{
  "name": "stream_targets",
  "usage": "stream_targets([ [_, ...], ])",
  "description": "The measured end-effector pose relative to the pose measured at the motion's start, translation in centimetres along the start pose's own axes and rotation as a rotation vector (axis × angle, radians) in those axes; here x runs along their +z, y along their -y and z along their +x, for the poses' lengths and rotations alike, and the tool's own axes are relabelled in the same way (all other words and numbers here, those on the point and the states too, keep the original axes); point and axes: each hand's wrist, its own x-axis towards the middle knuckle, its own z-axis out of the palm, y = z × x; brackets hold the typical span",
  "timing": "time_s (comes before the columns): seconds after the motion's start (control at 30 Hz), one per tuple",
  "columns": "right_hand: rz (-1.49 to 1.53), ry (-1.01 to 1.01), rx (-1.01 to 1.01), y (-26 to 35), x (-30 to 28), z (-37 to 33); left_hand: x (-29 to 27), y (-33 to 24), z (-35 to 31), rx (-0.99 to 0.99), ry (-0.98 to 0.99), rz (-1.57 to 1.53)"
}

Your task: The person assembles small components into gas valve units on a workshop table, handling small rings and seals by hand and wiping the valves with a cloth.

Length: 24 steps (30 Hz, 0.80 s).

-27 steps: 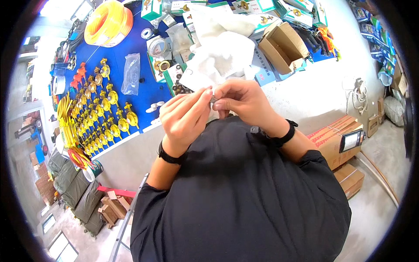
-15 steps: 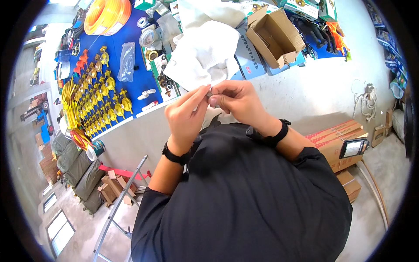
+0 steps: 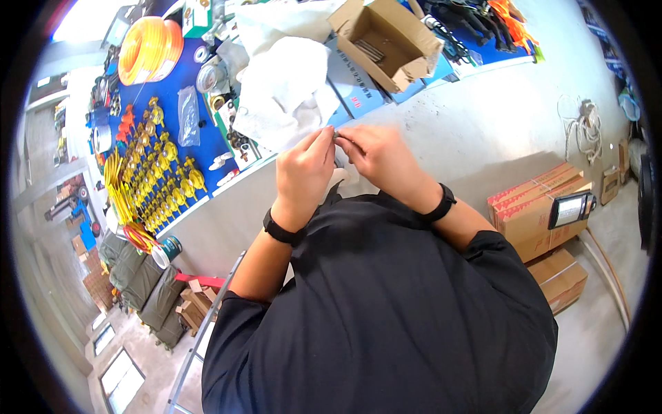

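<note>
My left hand [image 3: 302, 178] and my right hand [image 3: 380, 157] meet at the fingertips in front of the table edge. Both are closed in a pinch on a small dark grey piece [image 3: 336, 136], mostly covered by the fingers, so its kind cannot be made out. Just beyond them a crumpled white cloth [image 3: 288, 86] lies on the table. To its right, an open cardboard box [image 3: 412, 69] holds a few thin metal rods [image 3: 370, 50] and rests on flat blue boxes [image 3: 353, 81].
Rows of yellow metal valves [image 3: 160, 169] stand on the blue table top [image 3: 158, 90] at left, near an orange hose coil [image 3: 148, 54] and a clear plastic bag [image 3: 188, 117]. A metal ladder [image 3: 185, 369] is at lower left. Cardboard cartons [image 3: 527, 221] are stacked at right.
The view has shifted, so the table things appear further left and the cartons lower. My hands stay together at the fingertips; my right hand has turned and now covers more of the small piece.
</note>
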Motion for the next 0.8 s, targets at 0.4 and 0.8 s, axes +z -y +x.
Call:
stream_targets([
  [0.4, -0.143, 0.028, 0.216, -2.3, -1.5, -1.2, 3.0, -1.0, 3.1, -0.024, 0.237, -0.116],
  [0.8, 0.496, 0.086, 0.682, -4.4, -3.0, 0.1, 4.6, 1.0, 3.9, -0.518, 0.236, -0.6],
])
